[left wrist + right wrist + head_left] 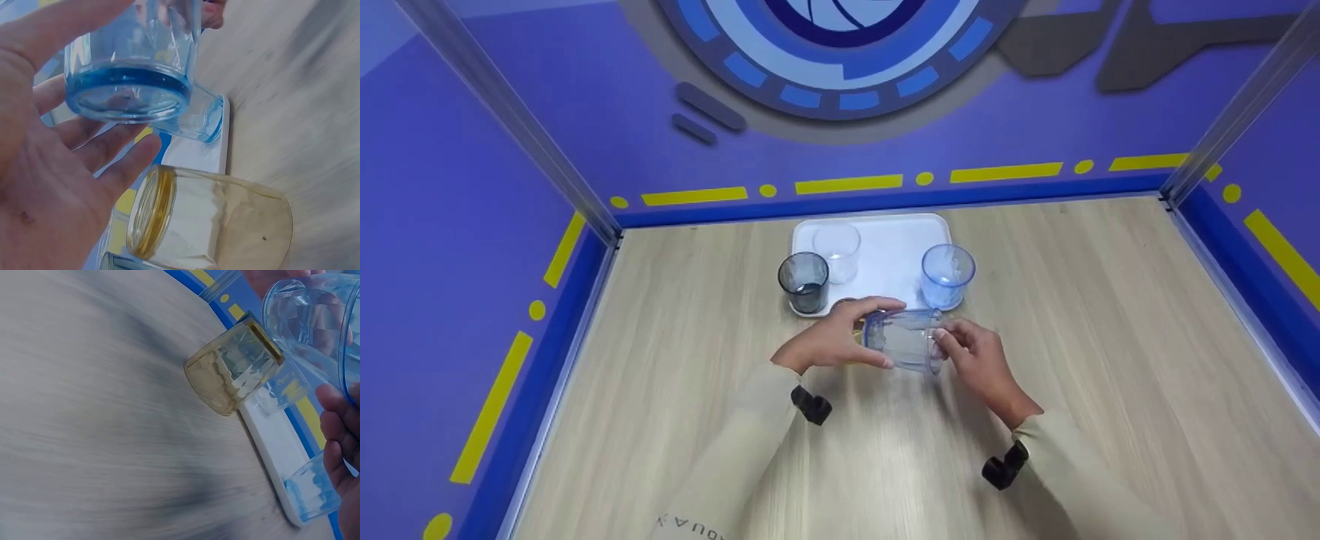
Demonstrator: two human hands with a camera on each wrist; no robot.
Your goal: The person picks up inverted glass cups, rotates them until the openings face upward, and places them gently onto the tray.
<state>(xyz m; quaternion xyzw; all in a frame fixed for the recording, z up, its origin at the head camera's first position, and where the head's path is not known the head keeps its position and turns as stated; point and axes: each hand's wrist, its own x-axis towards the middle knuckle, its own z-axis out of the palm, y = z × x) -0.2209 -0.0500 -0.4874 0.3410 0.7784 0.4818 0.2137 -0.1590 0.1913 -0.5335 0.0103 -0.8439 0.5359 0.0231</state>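
A light blue clear glass [901,339] is held on its side above the table, its rim toward the right. My left hand [834,335] holds it around the base end, thumb on the near side and forefinger on the far side. At the rim, my right hand [976,358] pinches the wall between thumb and fingers. Close by the left hand, an amber glass [225,219] stands upside down in front of the tray, mostly hidden behind that hand in the head view.
A white tray [885,232] lies near the back wall. On it stand a clear glass [840,259] at back left, a smoky grey glass [804,283] at front left and another blue glass [947,277] at front right. Purple panels enclose the table [697,315] on the sides and back.
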